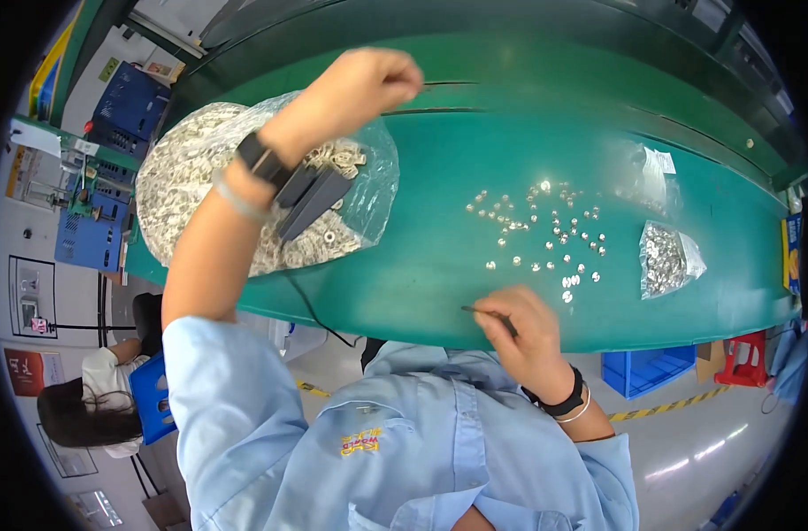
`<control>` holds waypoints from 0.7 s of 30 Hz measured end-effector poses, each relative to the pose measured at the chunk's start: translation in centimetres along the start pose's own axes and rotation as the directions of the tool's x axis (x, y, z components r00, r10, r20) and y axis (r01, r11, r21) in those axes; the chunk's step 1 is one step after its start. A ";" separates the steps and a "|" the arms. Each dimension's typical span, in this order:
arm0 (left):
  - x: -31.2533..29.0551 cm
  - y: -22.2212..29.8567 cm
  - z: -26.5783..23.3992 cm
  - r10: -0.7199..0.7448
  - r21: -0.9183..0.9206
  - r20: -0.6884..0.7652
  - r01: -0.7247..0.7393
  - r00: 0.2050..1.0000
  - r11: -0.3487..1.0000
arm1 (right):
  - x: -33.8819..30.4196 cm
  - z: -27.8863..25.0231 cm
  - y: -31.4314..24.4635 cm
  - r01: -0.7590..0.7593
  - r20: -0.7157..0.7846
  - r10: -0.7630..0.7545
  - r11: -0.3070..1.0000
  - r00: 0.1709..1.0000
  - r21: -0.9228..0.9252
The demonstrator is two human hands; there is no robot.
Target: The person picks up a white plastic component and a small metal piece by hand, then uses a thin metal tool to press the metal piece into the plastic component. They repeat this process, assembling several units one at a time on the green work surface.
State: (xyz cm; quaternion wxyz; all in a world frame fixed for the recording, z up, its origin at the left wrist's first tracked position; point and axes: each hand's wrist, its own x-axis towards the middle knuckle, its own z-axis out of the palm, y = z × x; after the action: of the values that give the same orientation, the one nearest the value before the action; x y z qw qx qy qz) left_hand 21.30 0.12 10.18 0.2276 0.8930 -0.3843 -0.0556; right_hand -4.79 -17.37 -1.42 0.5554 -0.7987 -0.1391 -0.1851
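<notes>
Nearest, the right hand (520, 326) pinches a thin dark rod (488, 314) at the green desk (421, 265) edge. Beyond lie scattered small silver metal rings (545, 230). Farther, the left hand (368, 84), fingers closed, what it holds unclear, hovers above a large clear plastic bag of metal parts (191, 177).

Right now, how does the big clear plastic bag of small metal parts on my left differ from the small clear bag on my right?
The big clear plastic bag is far larger and bulges full under the left hand; the small clear bag lies alone past the right hand, holding fewer parts. Both rest on the green table.
</notes>
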 end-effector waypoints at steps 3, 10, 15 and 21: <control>-6.6 -1.3 1.1 -0.076 0.162 0.002 0.074 0.997 0.984 | -0.5 0.0 -0.6 0.012 0.010 -0.012 0.998 1.000 -0.057; -10.8 -4.4 4.5 -0.115 0.409 -0.196 0.187 0.974 0.893 | -1.0 0.6 -0.5 0.120 -0.012 -0.124 0.981 0.992 -0.149; -10.7 -5.1 4.3 -0.096 0.409 -0.148 0.149 0.984 0.900 | -1.3 0.4 -0.9 0.019 -0.015 -0.021 0.990 1.000 -0.137; -13.7 1.8 4.1 -0.259 -0.440 -0.153 0.169 0.954 0.882 | -0.6 -0.6 -1.0 -0.136 -0.053 0.138 0.990 0.989 0.037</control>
State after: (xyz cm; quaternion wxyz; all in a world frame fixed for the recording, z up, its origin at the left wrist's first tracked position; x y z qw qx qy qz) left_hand 9.47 7.32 6.33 0.4462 0.8605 -0.2360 -0.0688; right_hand -5.84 -17.56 -0.65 0.5837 -0.7916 -0.0715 -0.1663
